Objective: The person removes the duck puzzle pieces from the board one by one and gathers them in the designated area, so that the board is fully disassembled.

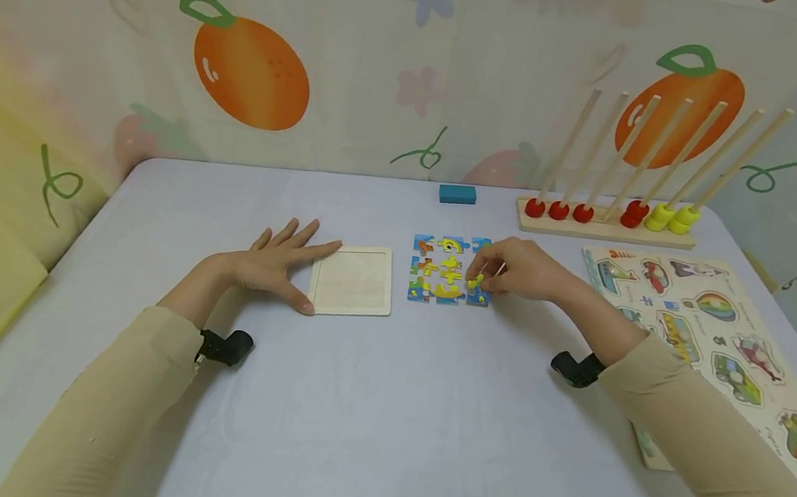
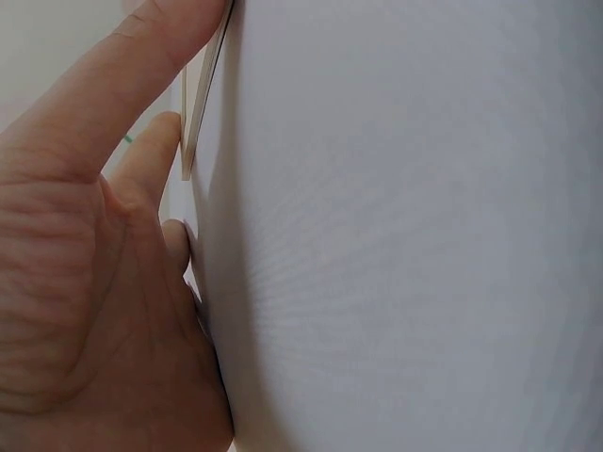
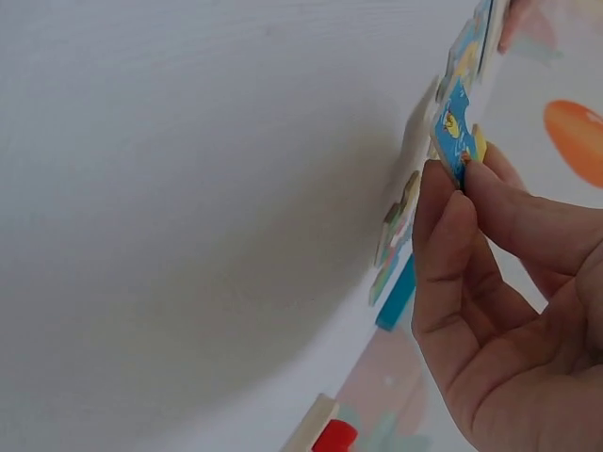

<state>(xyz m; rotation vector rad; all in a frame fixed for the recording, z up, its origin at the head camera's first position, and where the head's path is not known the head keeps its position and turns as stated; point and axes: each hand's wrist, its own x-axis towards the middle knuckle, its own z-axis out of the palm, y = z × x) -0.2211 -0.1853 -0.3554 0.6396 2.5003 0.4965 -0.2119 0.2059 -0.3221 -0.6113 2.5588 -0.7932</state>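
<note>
My left hand (image 1: 270,264) is spread flat, its thumb and index finger along the left edge of a square wooden puzzle tray (image 1: 353,282) that has a raised rim. Right of the tray, several blue-and-yellow puzzle pieces (image 1: 451,265) lie in rows with small gaps between them. My right hand (image 1: 525,267) is at the right column of these pieces. In the right wrist view, its thumb and fingers pinch one blue puzzle piece (image 3: 454,132), which is tilted. The left wrist view shows the thumb (image 2: 122,85) against the tray's edge (image 2: 196,132).
A teal block (image 1: 457,194) lies at the table's back edge. To its right stands a wooden counting rack (image 1: 604,231) with upright pegs and red and yellow beads. A large picture board (image 1: 714,320) lies at the right, partly beneath the right forearm.
</note>
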